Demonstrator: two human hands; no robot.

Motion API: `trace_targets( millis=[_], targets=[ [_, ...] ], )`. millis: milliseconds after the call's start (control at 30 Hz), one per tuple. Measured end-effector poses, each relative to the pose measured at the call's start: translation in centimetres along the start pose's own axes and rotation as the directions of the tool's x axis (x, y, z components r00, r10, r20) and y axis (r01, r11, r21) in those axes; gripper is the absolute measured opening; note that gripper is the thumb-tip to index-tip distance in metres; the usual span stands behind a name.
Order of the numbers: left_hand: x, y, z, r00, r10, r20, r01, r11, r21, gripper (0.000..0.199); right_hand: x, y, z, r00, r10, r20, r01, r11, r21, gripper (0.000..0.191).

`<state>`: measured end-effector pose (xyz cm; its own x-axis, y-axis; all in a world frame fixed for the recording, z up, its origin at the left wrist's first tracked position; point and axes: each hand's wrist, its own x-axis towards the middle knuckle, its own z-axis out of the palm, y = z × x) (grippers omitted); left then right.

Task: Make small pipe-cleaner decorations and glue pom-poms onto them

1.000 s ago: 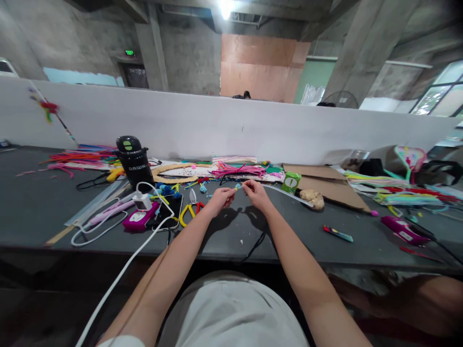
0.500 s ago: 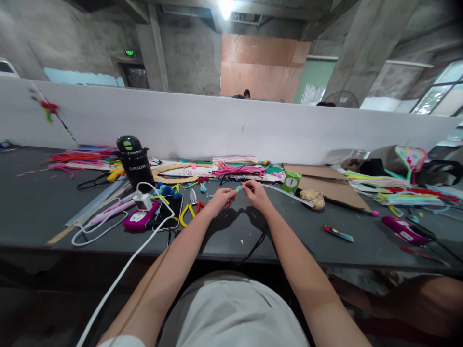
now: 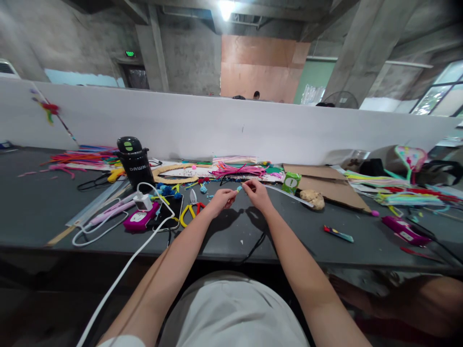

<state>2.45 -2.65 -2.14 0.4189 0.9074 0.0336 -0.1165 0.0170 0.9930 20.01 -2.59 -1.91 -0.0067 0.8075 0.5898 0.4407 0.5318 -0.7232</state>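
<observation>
Pinching a tiny pale-blue, soft-looking piece [image 3: 239, 188] above the dark grey flat table [image 3: 296, 231], the left hand [image 3: 221, 200] is nearly closed; the right hand [image 3: 256, 193] curls beside it (whether gripping, I can't tell). Probably feather-light and crushable, it wants a gentle edge hold.

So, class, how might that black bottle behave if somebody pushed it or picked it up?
The black bottle stands tall and fairly narrow, so a high push may tip it. Its rounded body would probably roll once down. It looks stiff; its weight is hard to judge, as the lid hides any contents.
</observation>
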Motion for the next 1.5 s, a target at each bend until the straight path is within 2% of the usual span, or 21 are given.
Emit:
trace_targets(
  millis=[100,367,967,1167,1367,1500],
  targets=[
    [0.0,0.0,0.0,1.000,0.003,0.008,-0.003,1.000,-0.013,0.041,0.1,-0.1,-0.2,0.998,0.057,0.008,-0.057,0.996,0.067,0.025],
    [0.1,-0.2,-0.1,0.999,0.049,0.017,-0.049,0.999,-0.007,0.043,-0.1,-0.9,-0.2,0.982,0.137,0.127,-0.163,0.962,0.219,0.034],
    [0.2,-0.2,-0.2,0.997,0.071,0.041,-0.073,0.997,0.026,0.046,0.0,-0.8,-0.2,0.988,0.100,0.113,-0.120,0.975,0.188,0.026],
    [0.1,0.0,-0.1,0.997,0.071,0.027,-0.072,0.997,0.030,0.047,0.1,-0.4,-0.2,0.985,0.135,0.108,-0.157,0.960,0.232,0.023],
    [0.3,-0.3,-0.1,0.998,0.052,0.022,-0.053,0.997,0.053,0.046,-0.1,-1.3,-0.7,0.993,0.019,0.119,-0.042,0.980,0.193,0.026],
    [0.4,-0.4,-0.1,0.997,0.068,0.026,-0.071,0.993,0.090,0.046,-0.2,-1.7,-0.7,0.989,-0.062,0.135,0.040,0.986,0.160,0.020]
  ],
)
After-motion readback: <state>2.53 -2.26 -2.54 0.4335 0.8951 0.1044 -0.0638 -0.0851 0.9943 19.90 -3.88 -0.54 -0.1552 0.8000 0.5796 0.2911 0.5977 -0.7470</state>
